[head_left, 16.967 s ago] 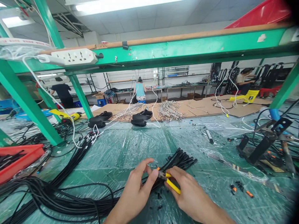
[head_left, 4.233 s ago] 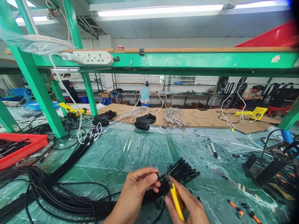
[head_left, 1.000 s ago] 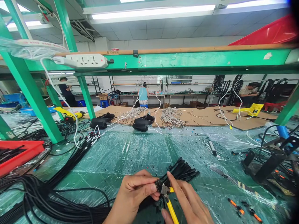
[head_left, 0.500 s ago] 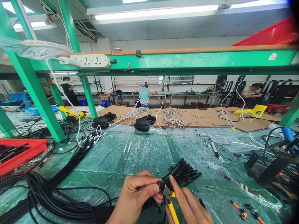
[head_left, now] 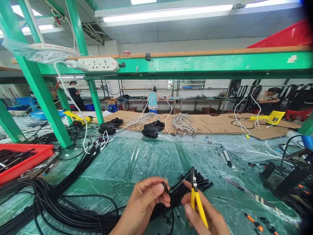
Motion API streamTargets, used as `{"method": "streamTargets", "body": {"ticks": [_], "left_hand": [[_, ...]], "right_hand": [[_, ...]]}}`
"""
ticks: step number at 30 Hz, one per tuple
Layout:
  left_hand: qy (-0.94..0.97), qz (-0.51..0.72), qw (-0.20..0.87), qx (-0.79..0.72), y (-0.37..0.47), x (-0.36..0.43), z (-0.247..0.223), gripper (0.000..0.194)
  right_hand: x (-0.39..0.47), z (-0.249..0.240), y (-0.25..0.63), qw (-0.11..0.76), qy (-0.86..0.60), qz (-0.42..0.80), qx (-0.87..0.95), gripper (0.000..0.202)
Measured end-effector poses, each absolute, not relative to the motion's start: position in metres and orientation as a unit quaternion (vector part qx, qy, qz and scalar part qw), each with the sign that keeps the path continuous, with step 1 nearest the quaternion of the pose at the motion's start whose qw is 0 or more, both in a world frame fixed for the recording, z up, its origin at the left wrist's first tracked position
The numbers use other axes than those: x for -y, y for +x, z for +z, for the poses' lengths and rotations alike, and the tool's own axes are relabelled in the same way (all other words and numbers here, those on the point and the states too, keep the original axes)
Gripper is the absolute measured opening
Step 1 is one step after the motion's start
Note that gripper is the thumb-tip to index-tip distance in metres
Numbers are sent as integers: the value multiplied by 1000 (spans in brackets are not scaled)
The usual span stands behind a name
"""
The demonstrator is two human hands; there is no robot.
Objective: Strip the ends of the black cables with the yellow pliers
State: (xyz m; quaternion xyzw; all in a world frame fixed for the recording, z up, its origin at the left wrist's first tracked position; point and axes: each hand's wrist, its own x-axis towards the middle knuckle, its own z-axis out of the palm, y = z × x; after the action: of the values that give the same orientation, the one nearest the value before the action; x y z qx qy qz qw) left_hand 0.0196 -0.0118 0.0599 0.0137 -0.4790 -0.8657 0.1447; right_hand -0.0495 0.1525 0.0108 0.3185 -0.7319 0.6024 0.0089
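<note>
Here, my left fingers (head_left: 156, 190) pinch a black cable end (head_left: 166, 186), while my right fingers (head_left: 191, 213) close around yellow-handled cutters (head_left: 200, 208) near it. The black cable bundle (head_left: 70, 209) lies on the desk (head_left: 154, 153) beneath them.

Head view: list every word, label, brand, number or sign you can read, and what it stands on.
No text is readable.
Red print on the white band: too blurred.
Dark print on the cardboard: too small and faint.
Dark marks on the right yellow tool: too small to tell whether they are text.
</note>
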Motion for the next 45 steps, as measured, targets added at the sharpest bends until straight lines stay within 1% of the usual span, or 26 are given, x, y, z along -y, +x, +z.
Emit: {"method": "streamTargets", "body": {"ticks": [3,6,9,12,17,19,23,27,32,36,41,45], "left_hand": [[5,-851,149,503,19,12,58,14],[-14,-832,162,530,18,10,57,15],[-25,-814,179,553,19,9,55,14],[-29,-778,201,594,19,9,52,16],[-36,-715,253,650,20,8,51,18],[-30,-709,264,654,22,6,53,18],[-22,-703,278,654,24,4,57,17],[-24,-699,262,666,24,7,59,18],[-46,-689,238,683,27,10,61,20],[-53,-683,239,688,28,10,62,21],[-34,-698,236,675,26,9,61,18],[-28,-755,226,615,22,5,57,14]], "right_hand": [[-159,9,-55,136,414,449,780,56],[-158,7,-55,212,451,354,791,65],[-155,7,-54,253,452,325,792,66],[-153,6,-55,272,463,298,789,67],[-150,1,-54,308,437,293,792,64],[-150,2,-53,314,431,282,797,64],[-154,8,-54,325,465,250,785,65],[-156,12,-56,315,486,236,780,64],[-153,13,-54,335,459,223,793,74],[-154,11,-55,337,476,239,776,66],[-158,9,-54,286,482,276,781,62],[-157,3,-57,257,490,318,770,64]]}}
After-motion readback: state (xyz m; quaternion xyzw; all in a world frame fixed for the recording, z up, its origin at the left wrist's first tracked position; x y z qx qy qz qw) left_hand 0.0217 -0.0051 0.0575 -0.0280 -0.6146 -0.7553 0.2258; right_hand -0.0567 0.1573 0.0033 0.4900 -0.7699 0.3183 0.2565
